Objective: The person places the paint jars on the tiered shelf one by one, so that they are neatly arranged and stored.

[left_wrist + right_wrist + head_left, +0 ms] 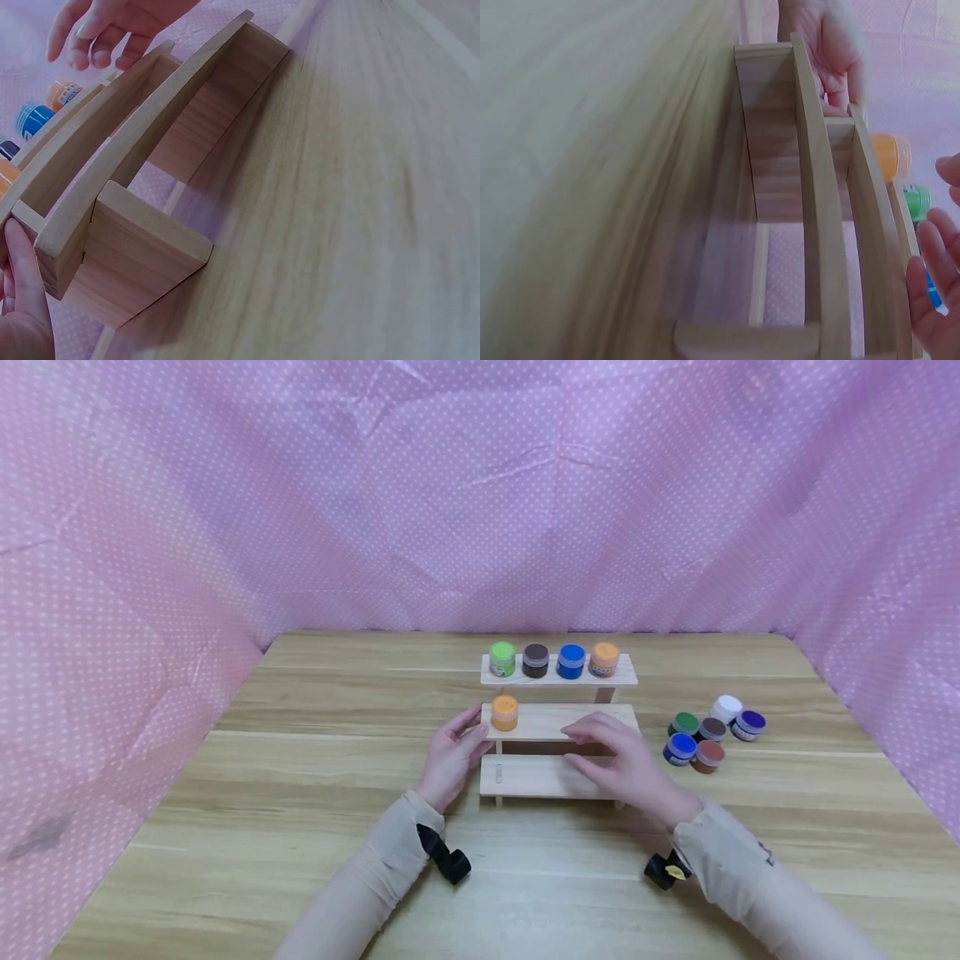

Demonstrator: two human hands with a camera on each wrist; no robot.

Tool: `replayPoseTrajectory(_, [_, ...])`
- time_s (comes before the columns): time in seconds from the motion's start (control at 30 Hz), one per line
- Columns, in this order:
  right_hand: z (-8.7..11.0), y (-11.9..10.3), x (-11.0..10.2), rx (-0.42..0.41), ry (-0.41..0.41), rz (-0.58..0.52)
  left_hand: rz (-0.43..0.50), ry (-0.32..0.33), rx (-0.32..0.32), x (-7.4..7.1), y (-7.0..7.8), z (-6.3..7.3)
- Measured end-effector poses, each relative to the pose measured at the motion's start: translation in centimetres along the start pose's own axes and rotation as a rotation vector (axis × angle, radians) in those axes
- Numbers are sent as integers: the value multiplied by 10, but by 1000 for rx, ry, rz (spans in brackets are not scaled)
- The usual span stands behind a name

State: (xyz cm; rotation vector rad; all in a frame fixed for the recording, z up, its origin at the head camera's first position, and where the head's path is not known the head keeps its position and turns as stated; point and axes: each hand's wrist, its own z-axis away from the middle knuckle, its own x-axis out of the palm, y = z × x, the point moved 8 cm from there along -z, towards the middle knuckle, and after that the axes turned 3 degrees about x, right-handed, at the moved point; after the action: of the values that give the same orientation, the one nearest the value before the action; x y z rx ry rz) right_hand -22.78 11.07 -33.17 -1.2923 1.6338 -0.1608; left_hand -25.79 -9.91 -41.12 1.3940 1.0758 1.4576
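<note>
A three-tier wooden display rack [558, 777] stands on the table. Along its top tier are a light green paint jar [502, 658], a dark brown jar [536, 661], a blue jar [571, 662] and an orange jar [603, 660]. One more orange jar [505, 713] sits at the left end of the middle tier. My left hand [450, 758] holds the rack's left side by that tier, thumb in front; the left wrist view shows a fingertip against the wood. Over the right part of the lower tiers hovers my right hand [630, 764], fingers loosely bent, holding nothing.
Right of the rack, several jars cluster on the table: a white jar [726, 708], a purple jar [748, 725], a green jar [684, 724], a dark jar [712, 730], a blue jar [679, 749] and a reddish-brown jar [708, 757]. Pink dotted cloth [480, 527] surrounds the wooden table [337, 718].
</note>
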Motion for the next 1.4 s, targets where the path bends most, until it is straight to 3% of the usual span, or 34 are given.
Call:
replayPoseTrajectory(0.4, [13,7,-23,-24,41,63,2,38,-33,-1,-1,-1])
replayPoseTrajectory(0.73, [29,21,-47,39,126,175,-5,25,-44,-1,-4,-1])
replayPoseTrajectory(1.0, [39,30,-67,9,216,127,-4,29,-46,0,-3,1])
replayPoseTrajectory(1.17, [50,43,-78,105,218,152,10,22,-29,1,-2,1])
replayPoseTrajectory(1.4, [67,65,-93,279,145,193,25,24,-35,1,-1,1])
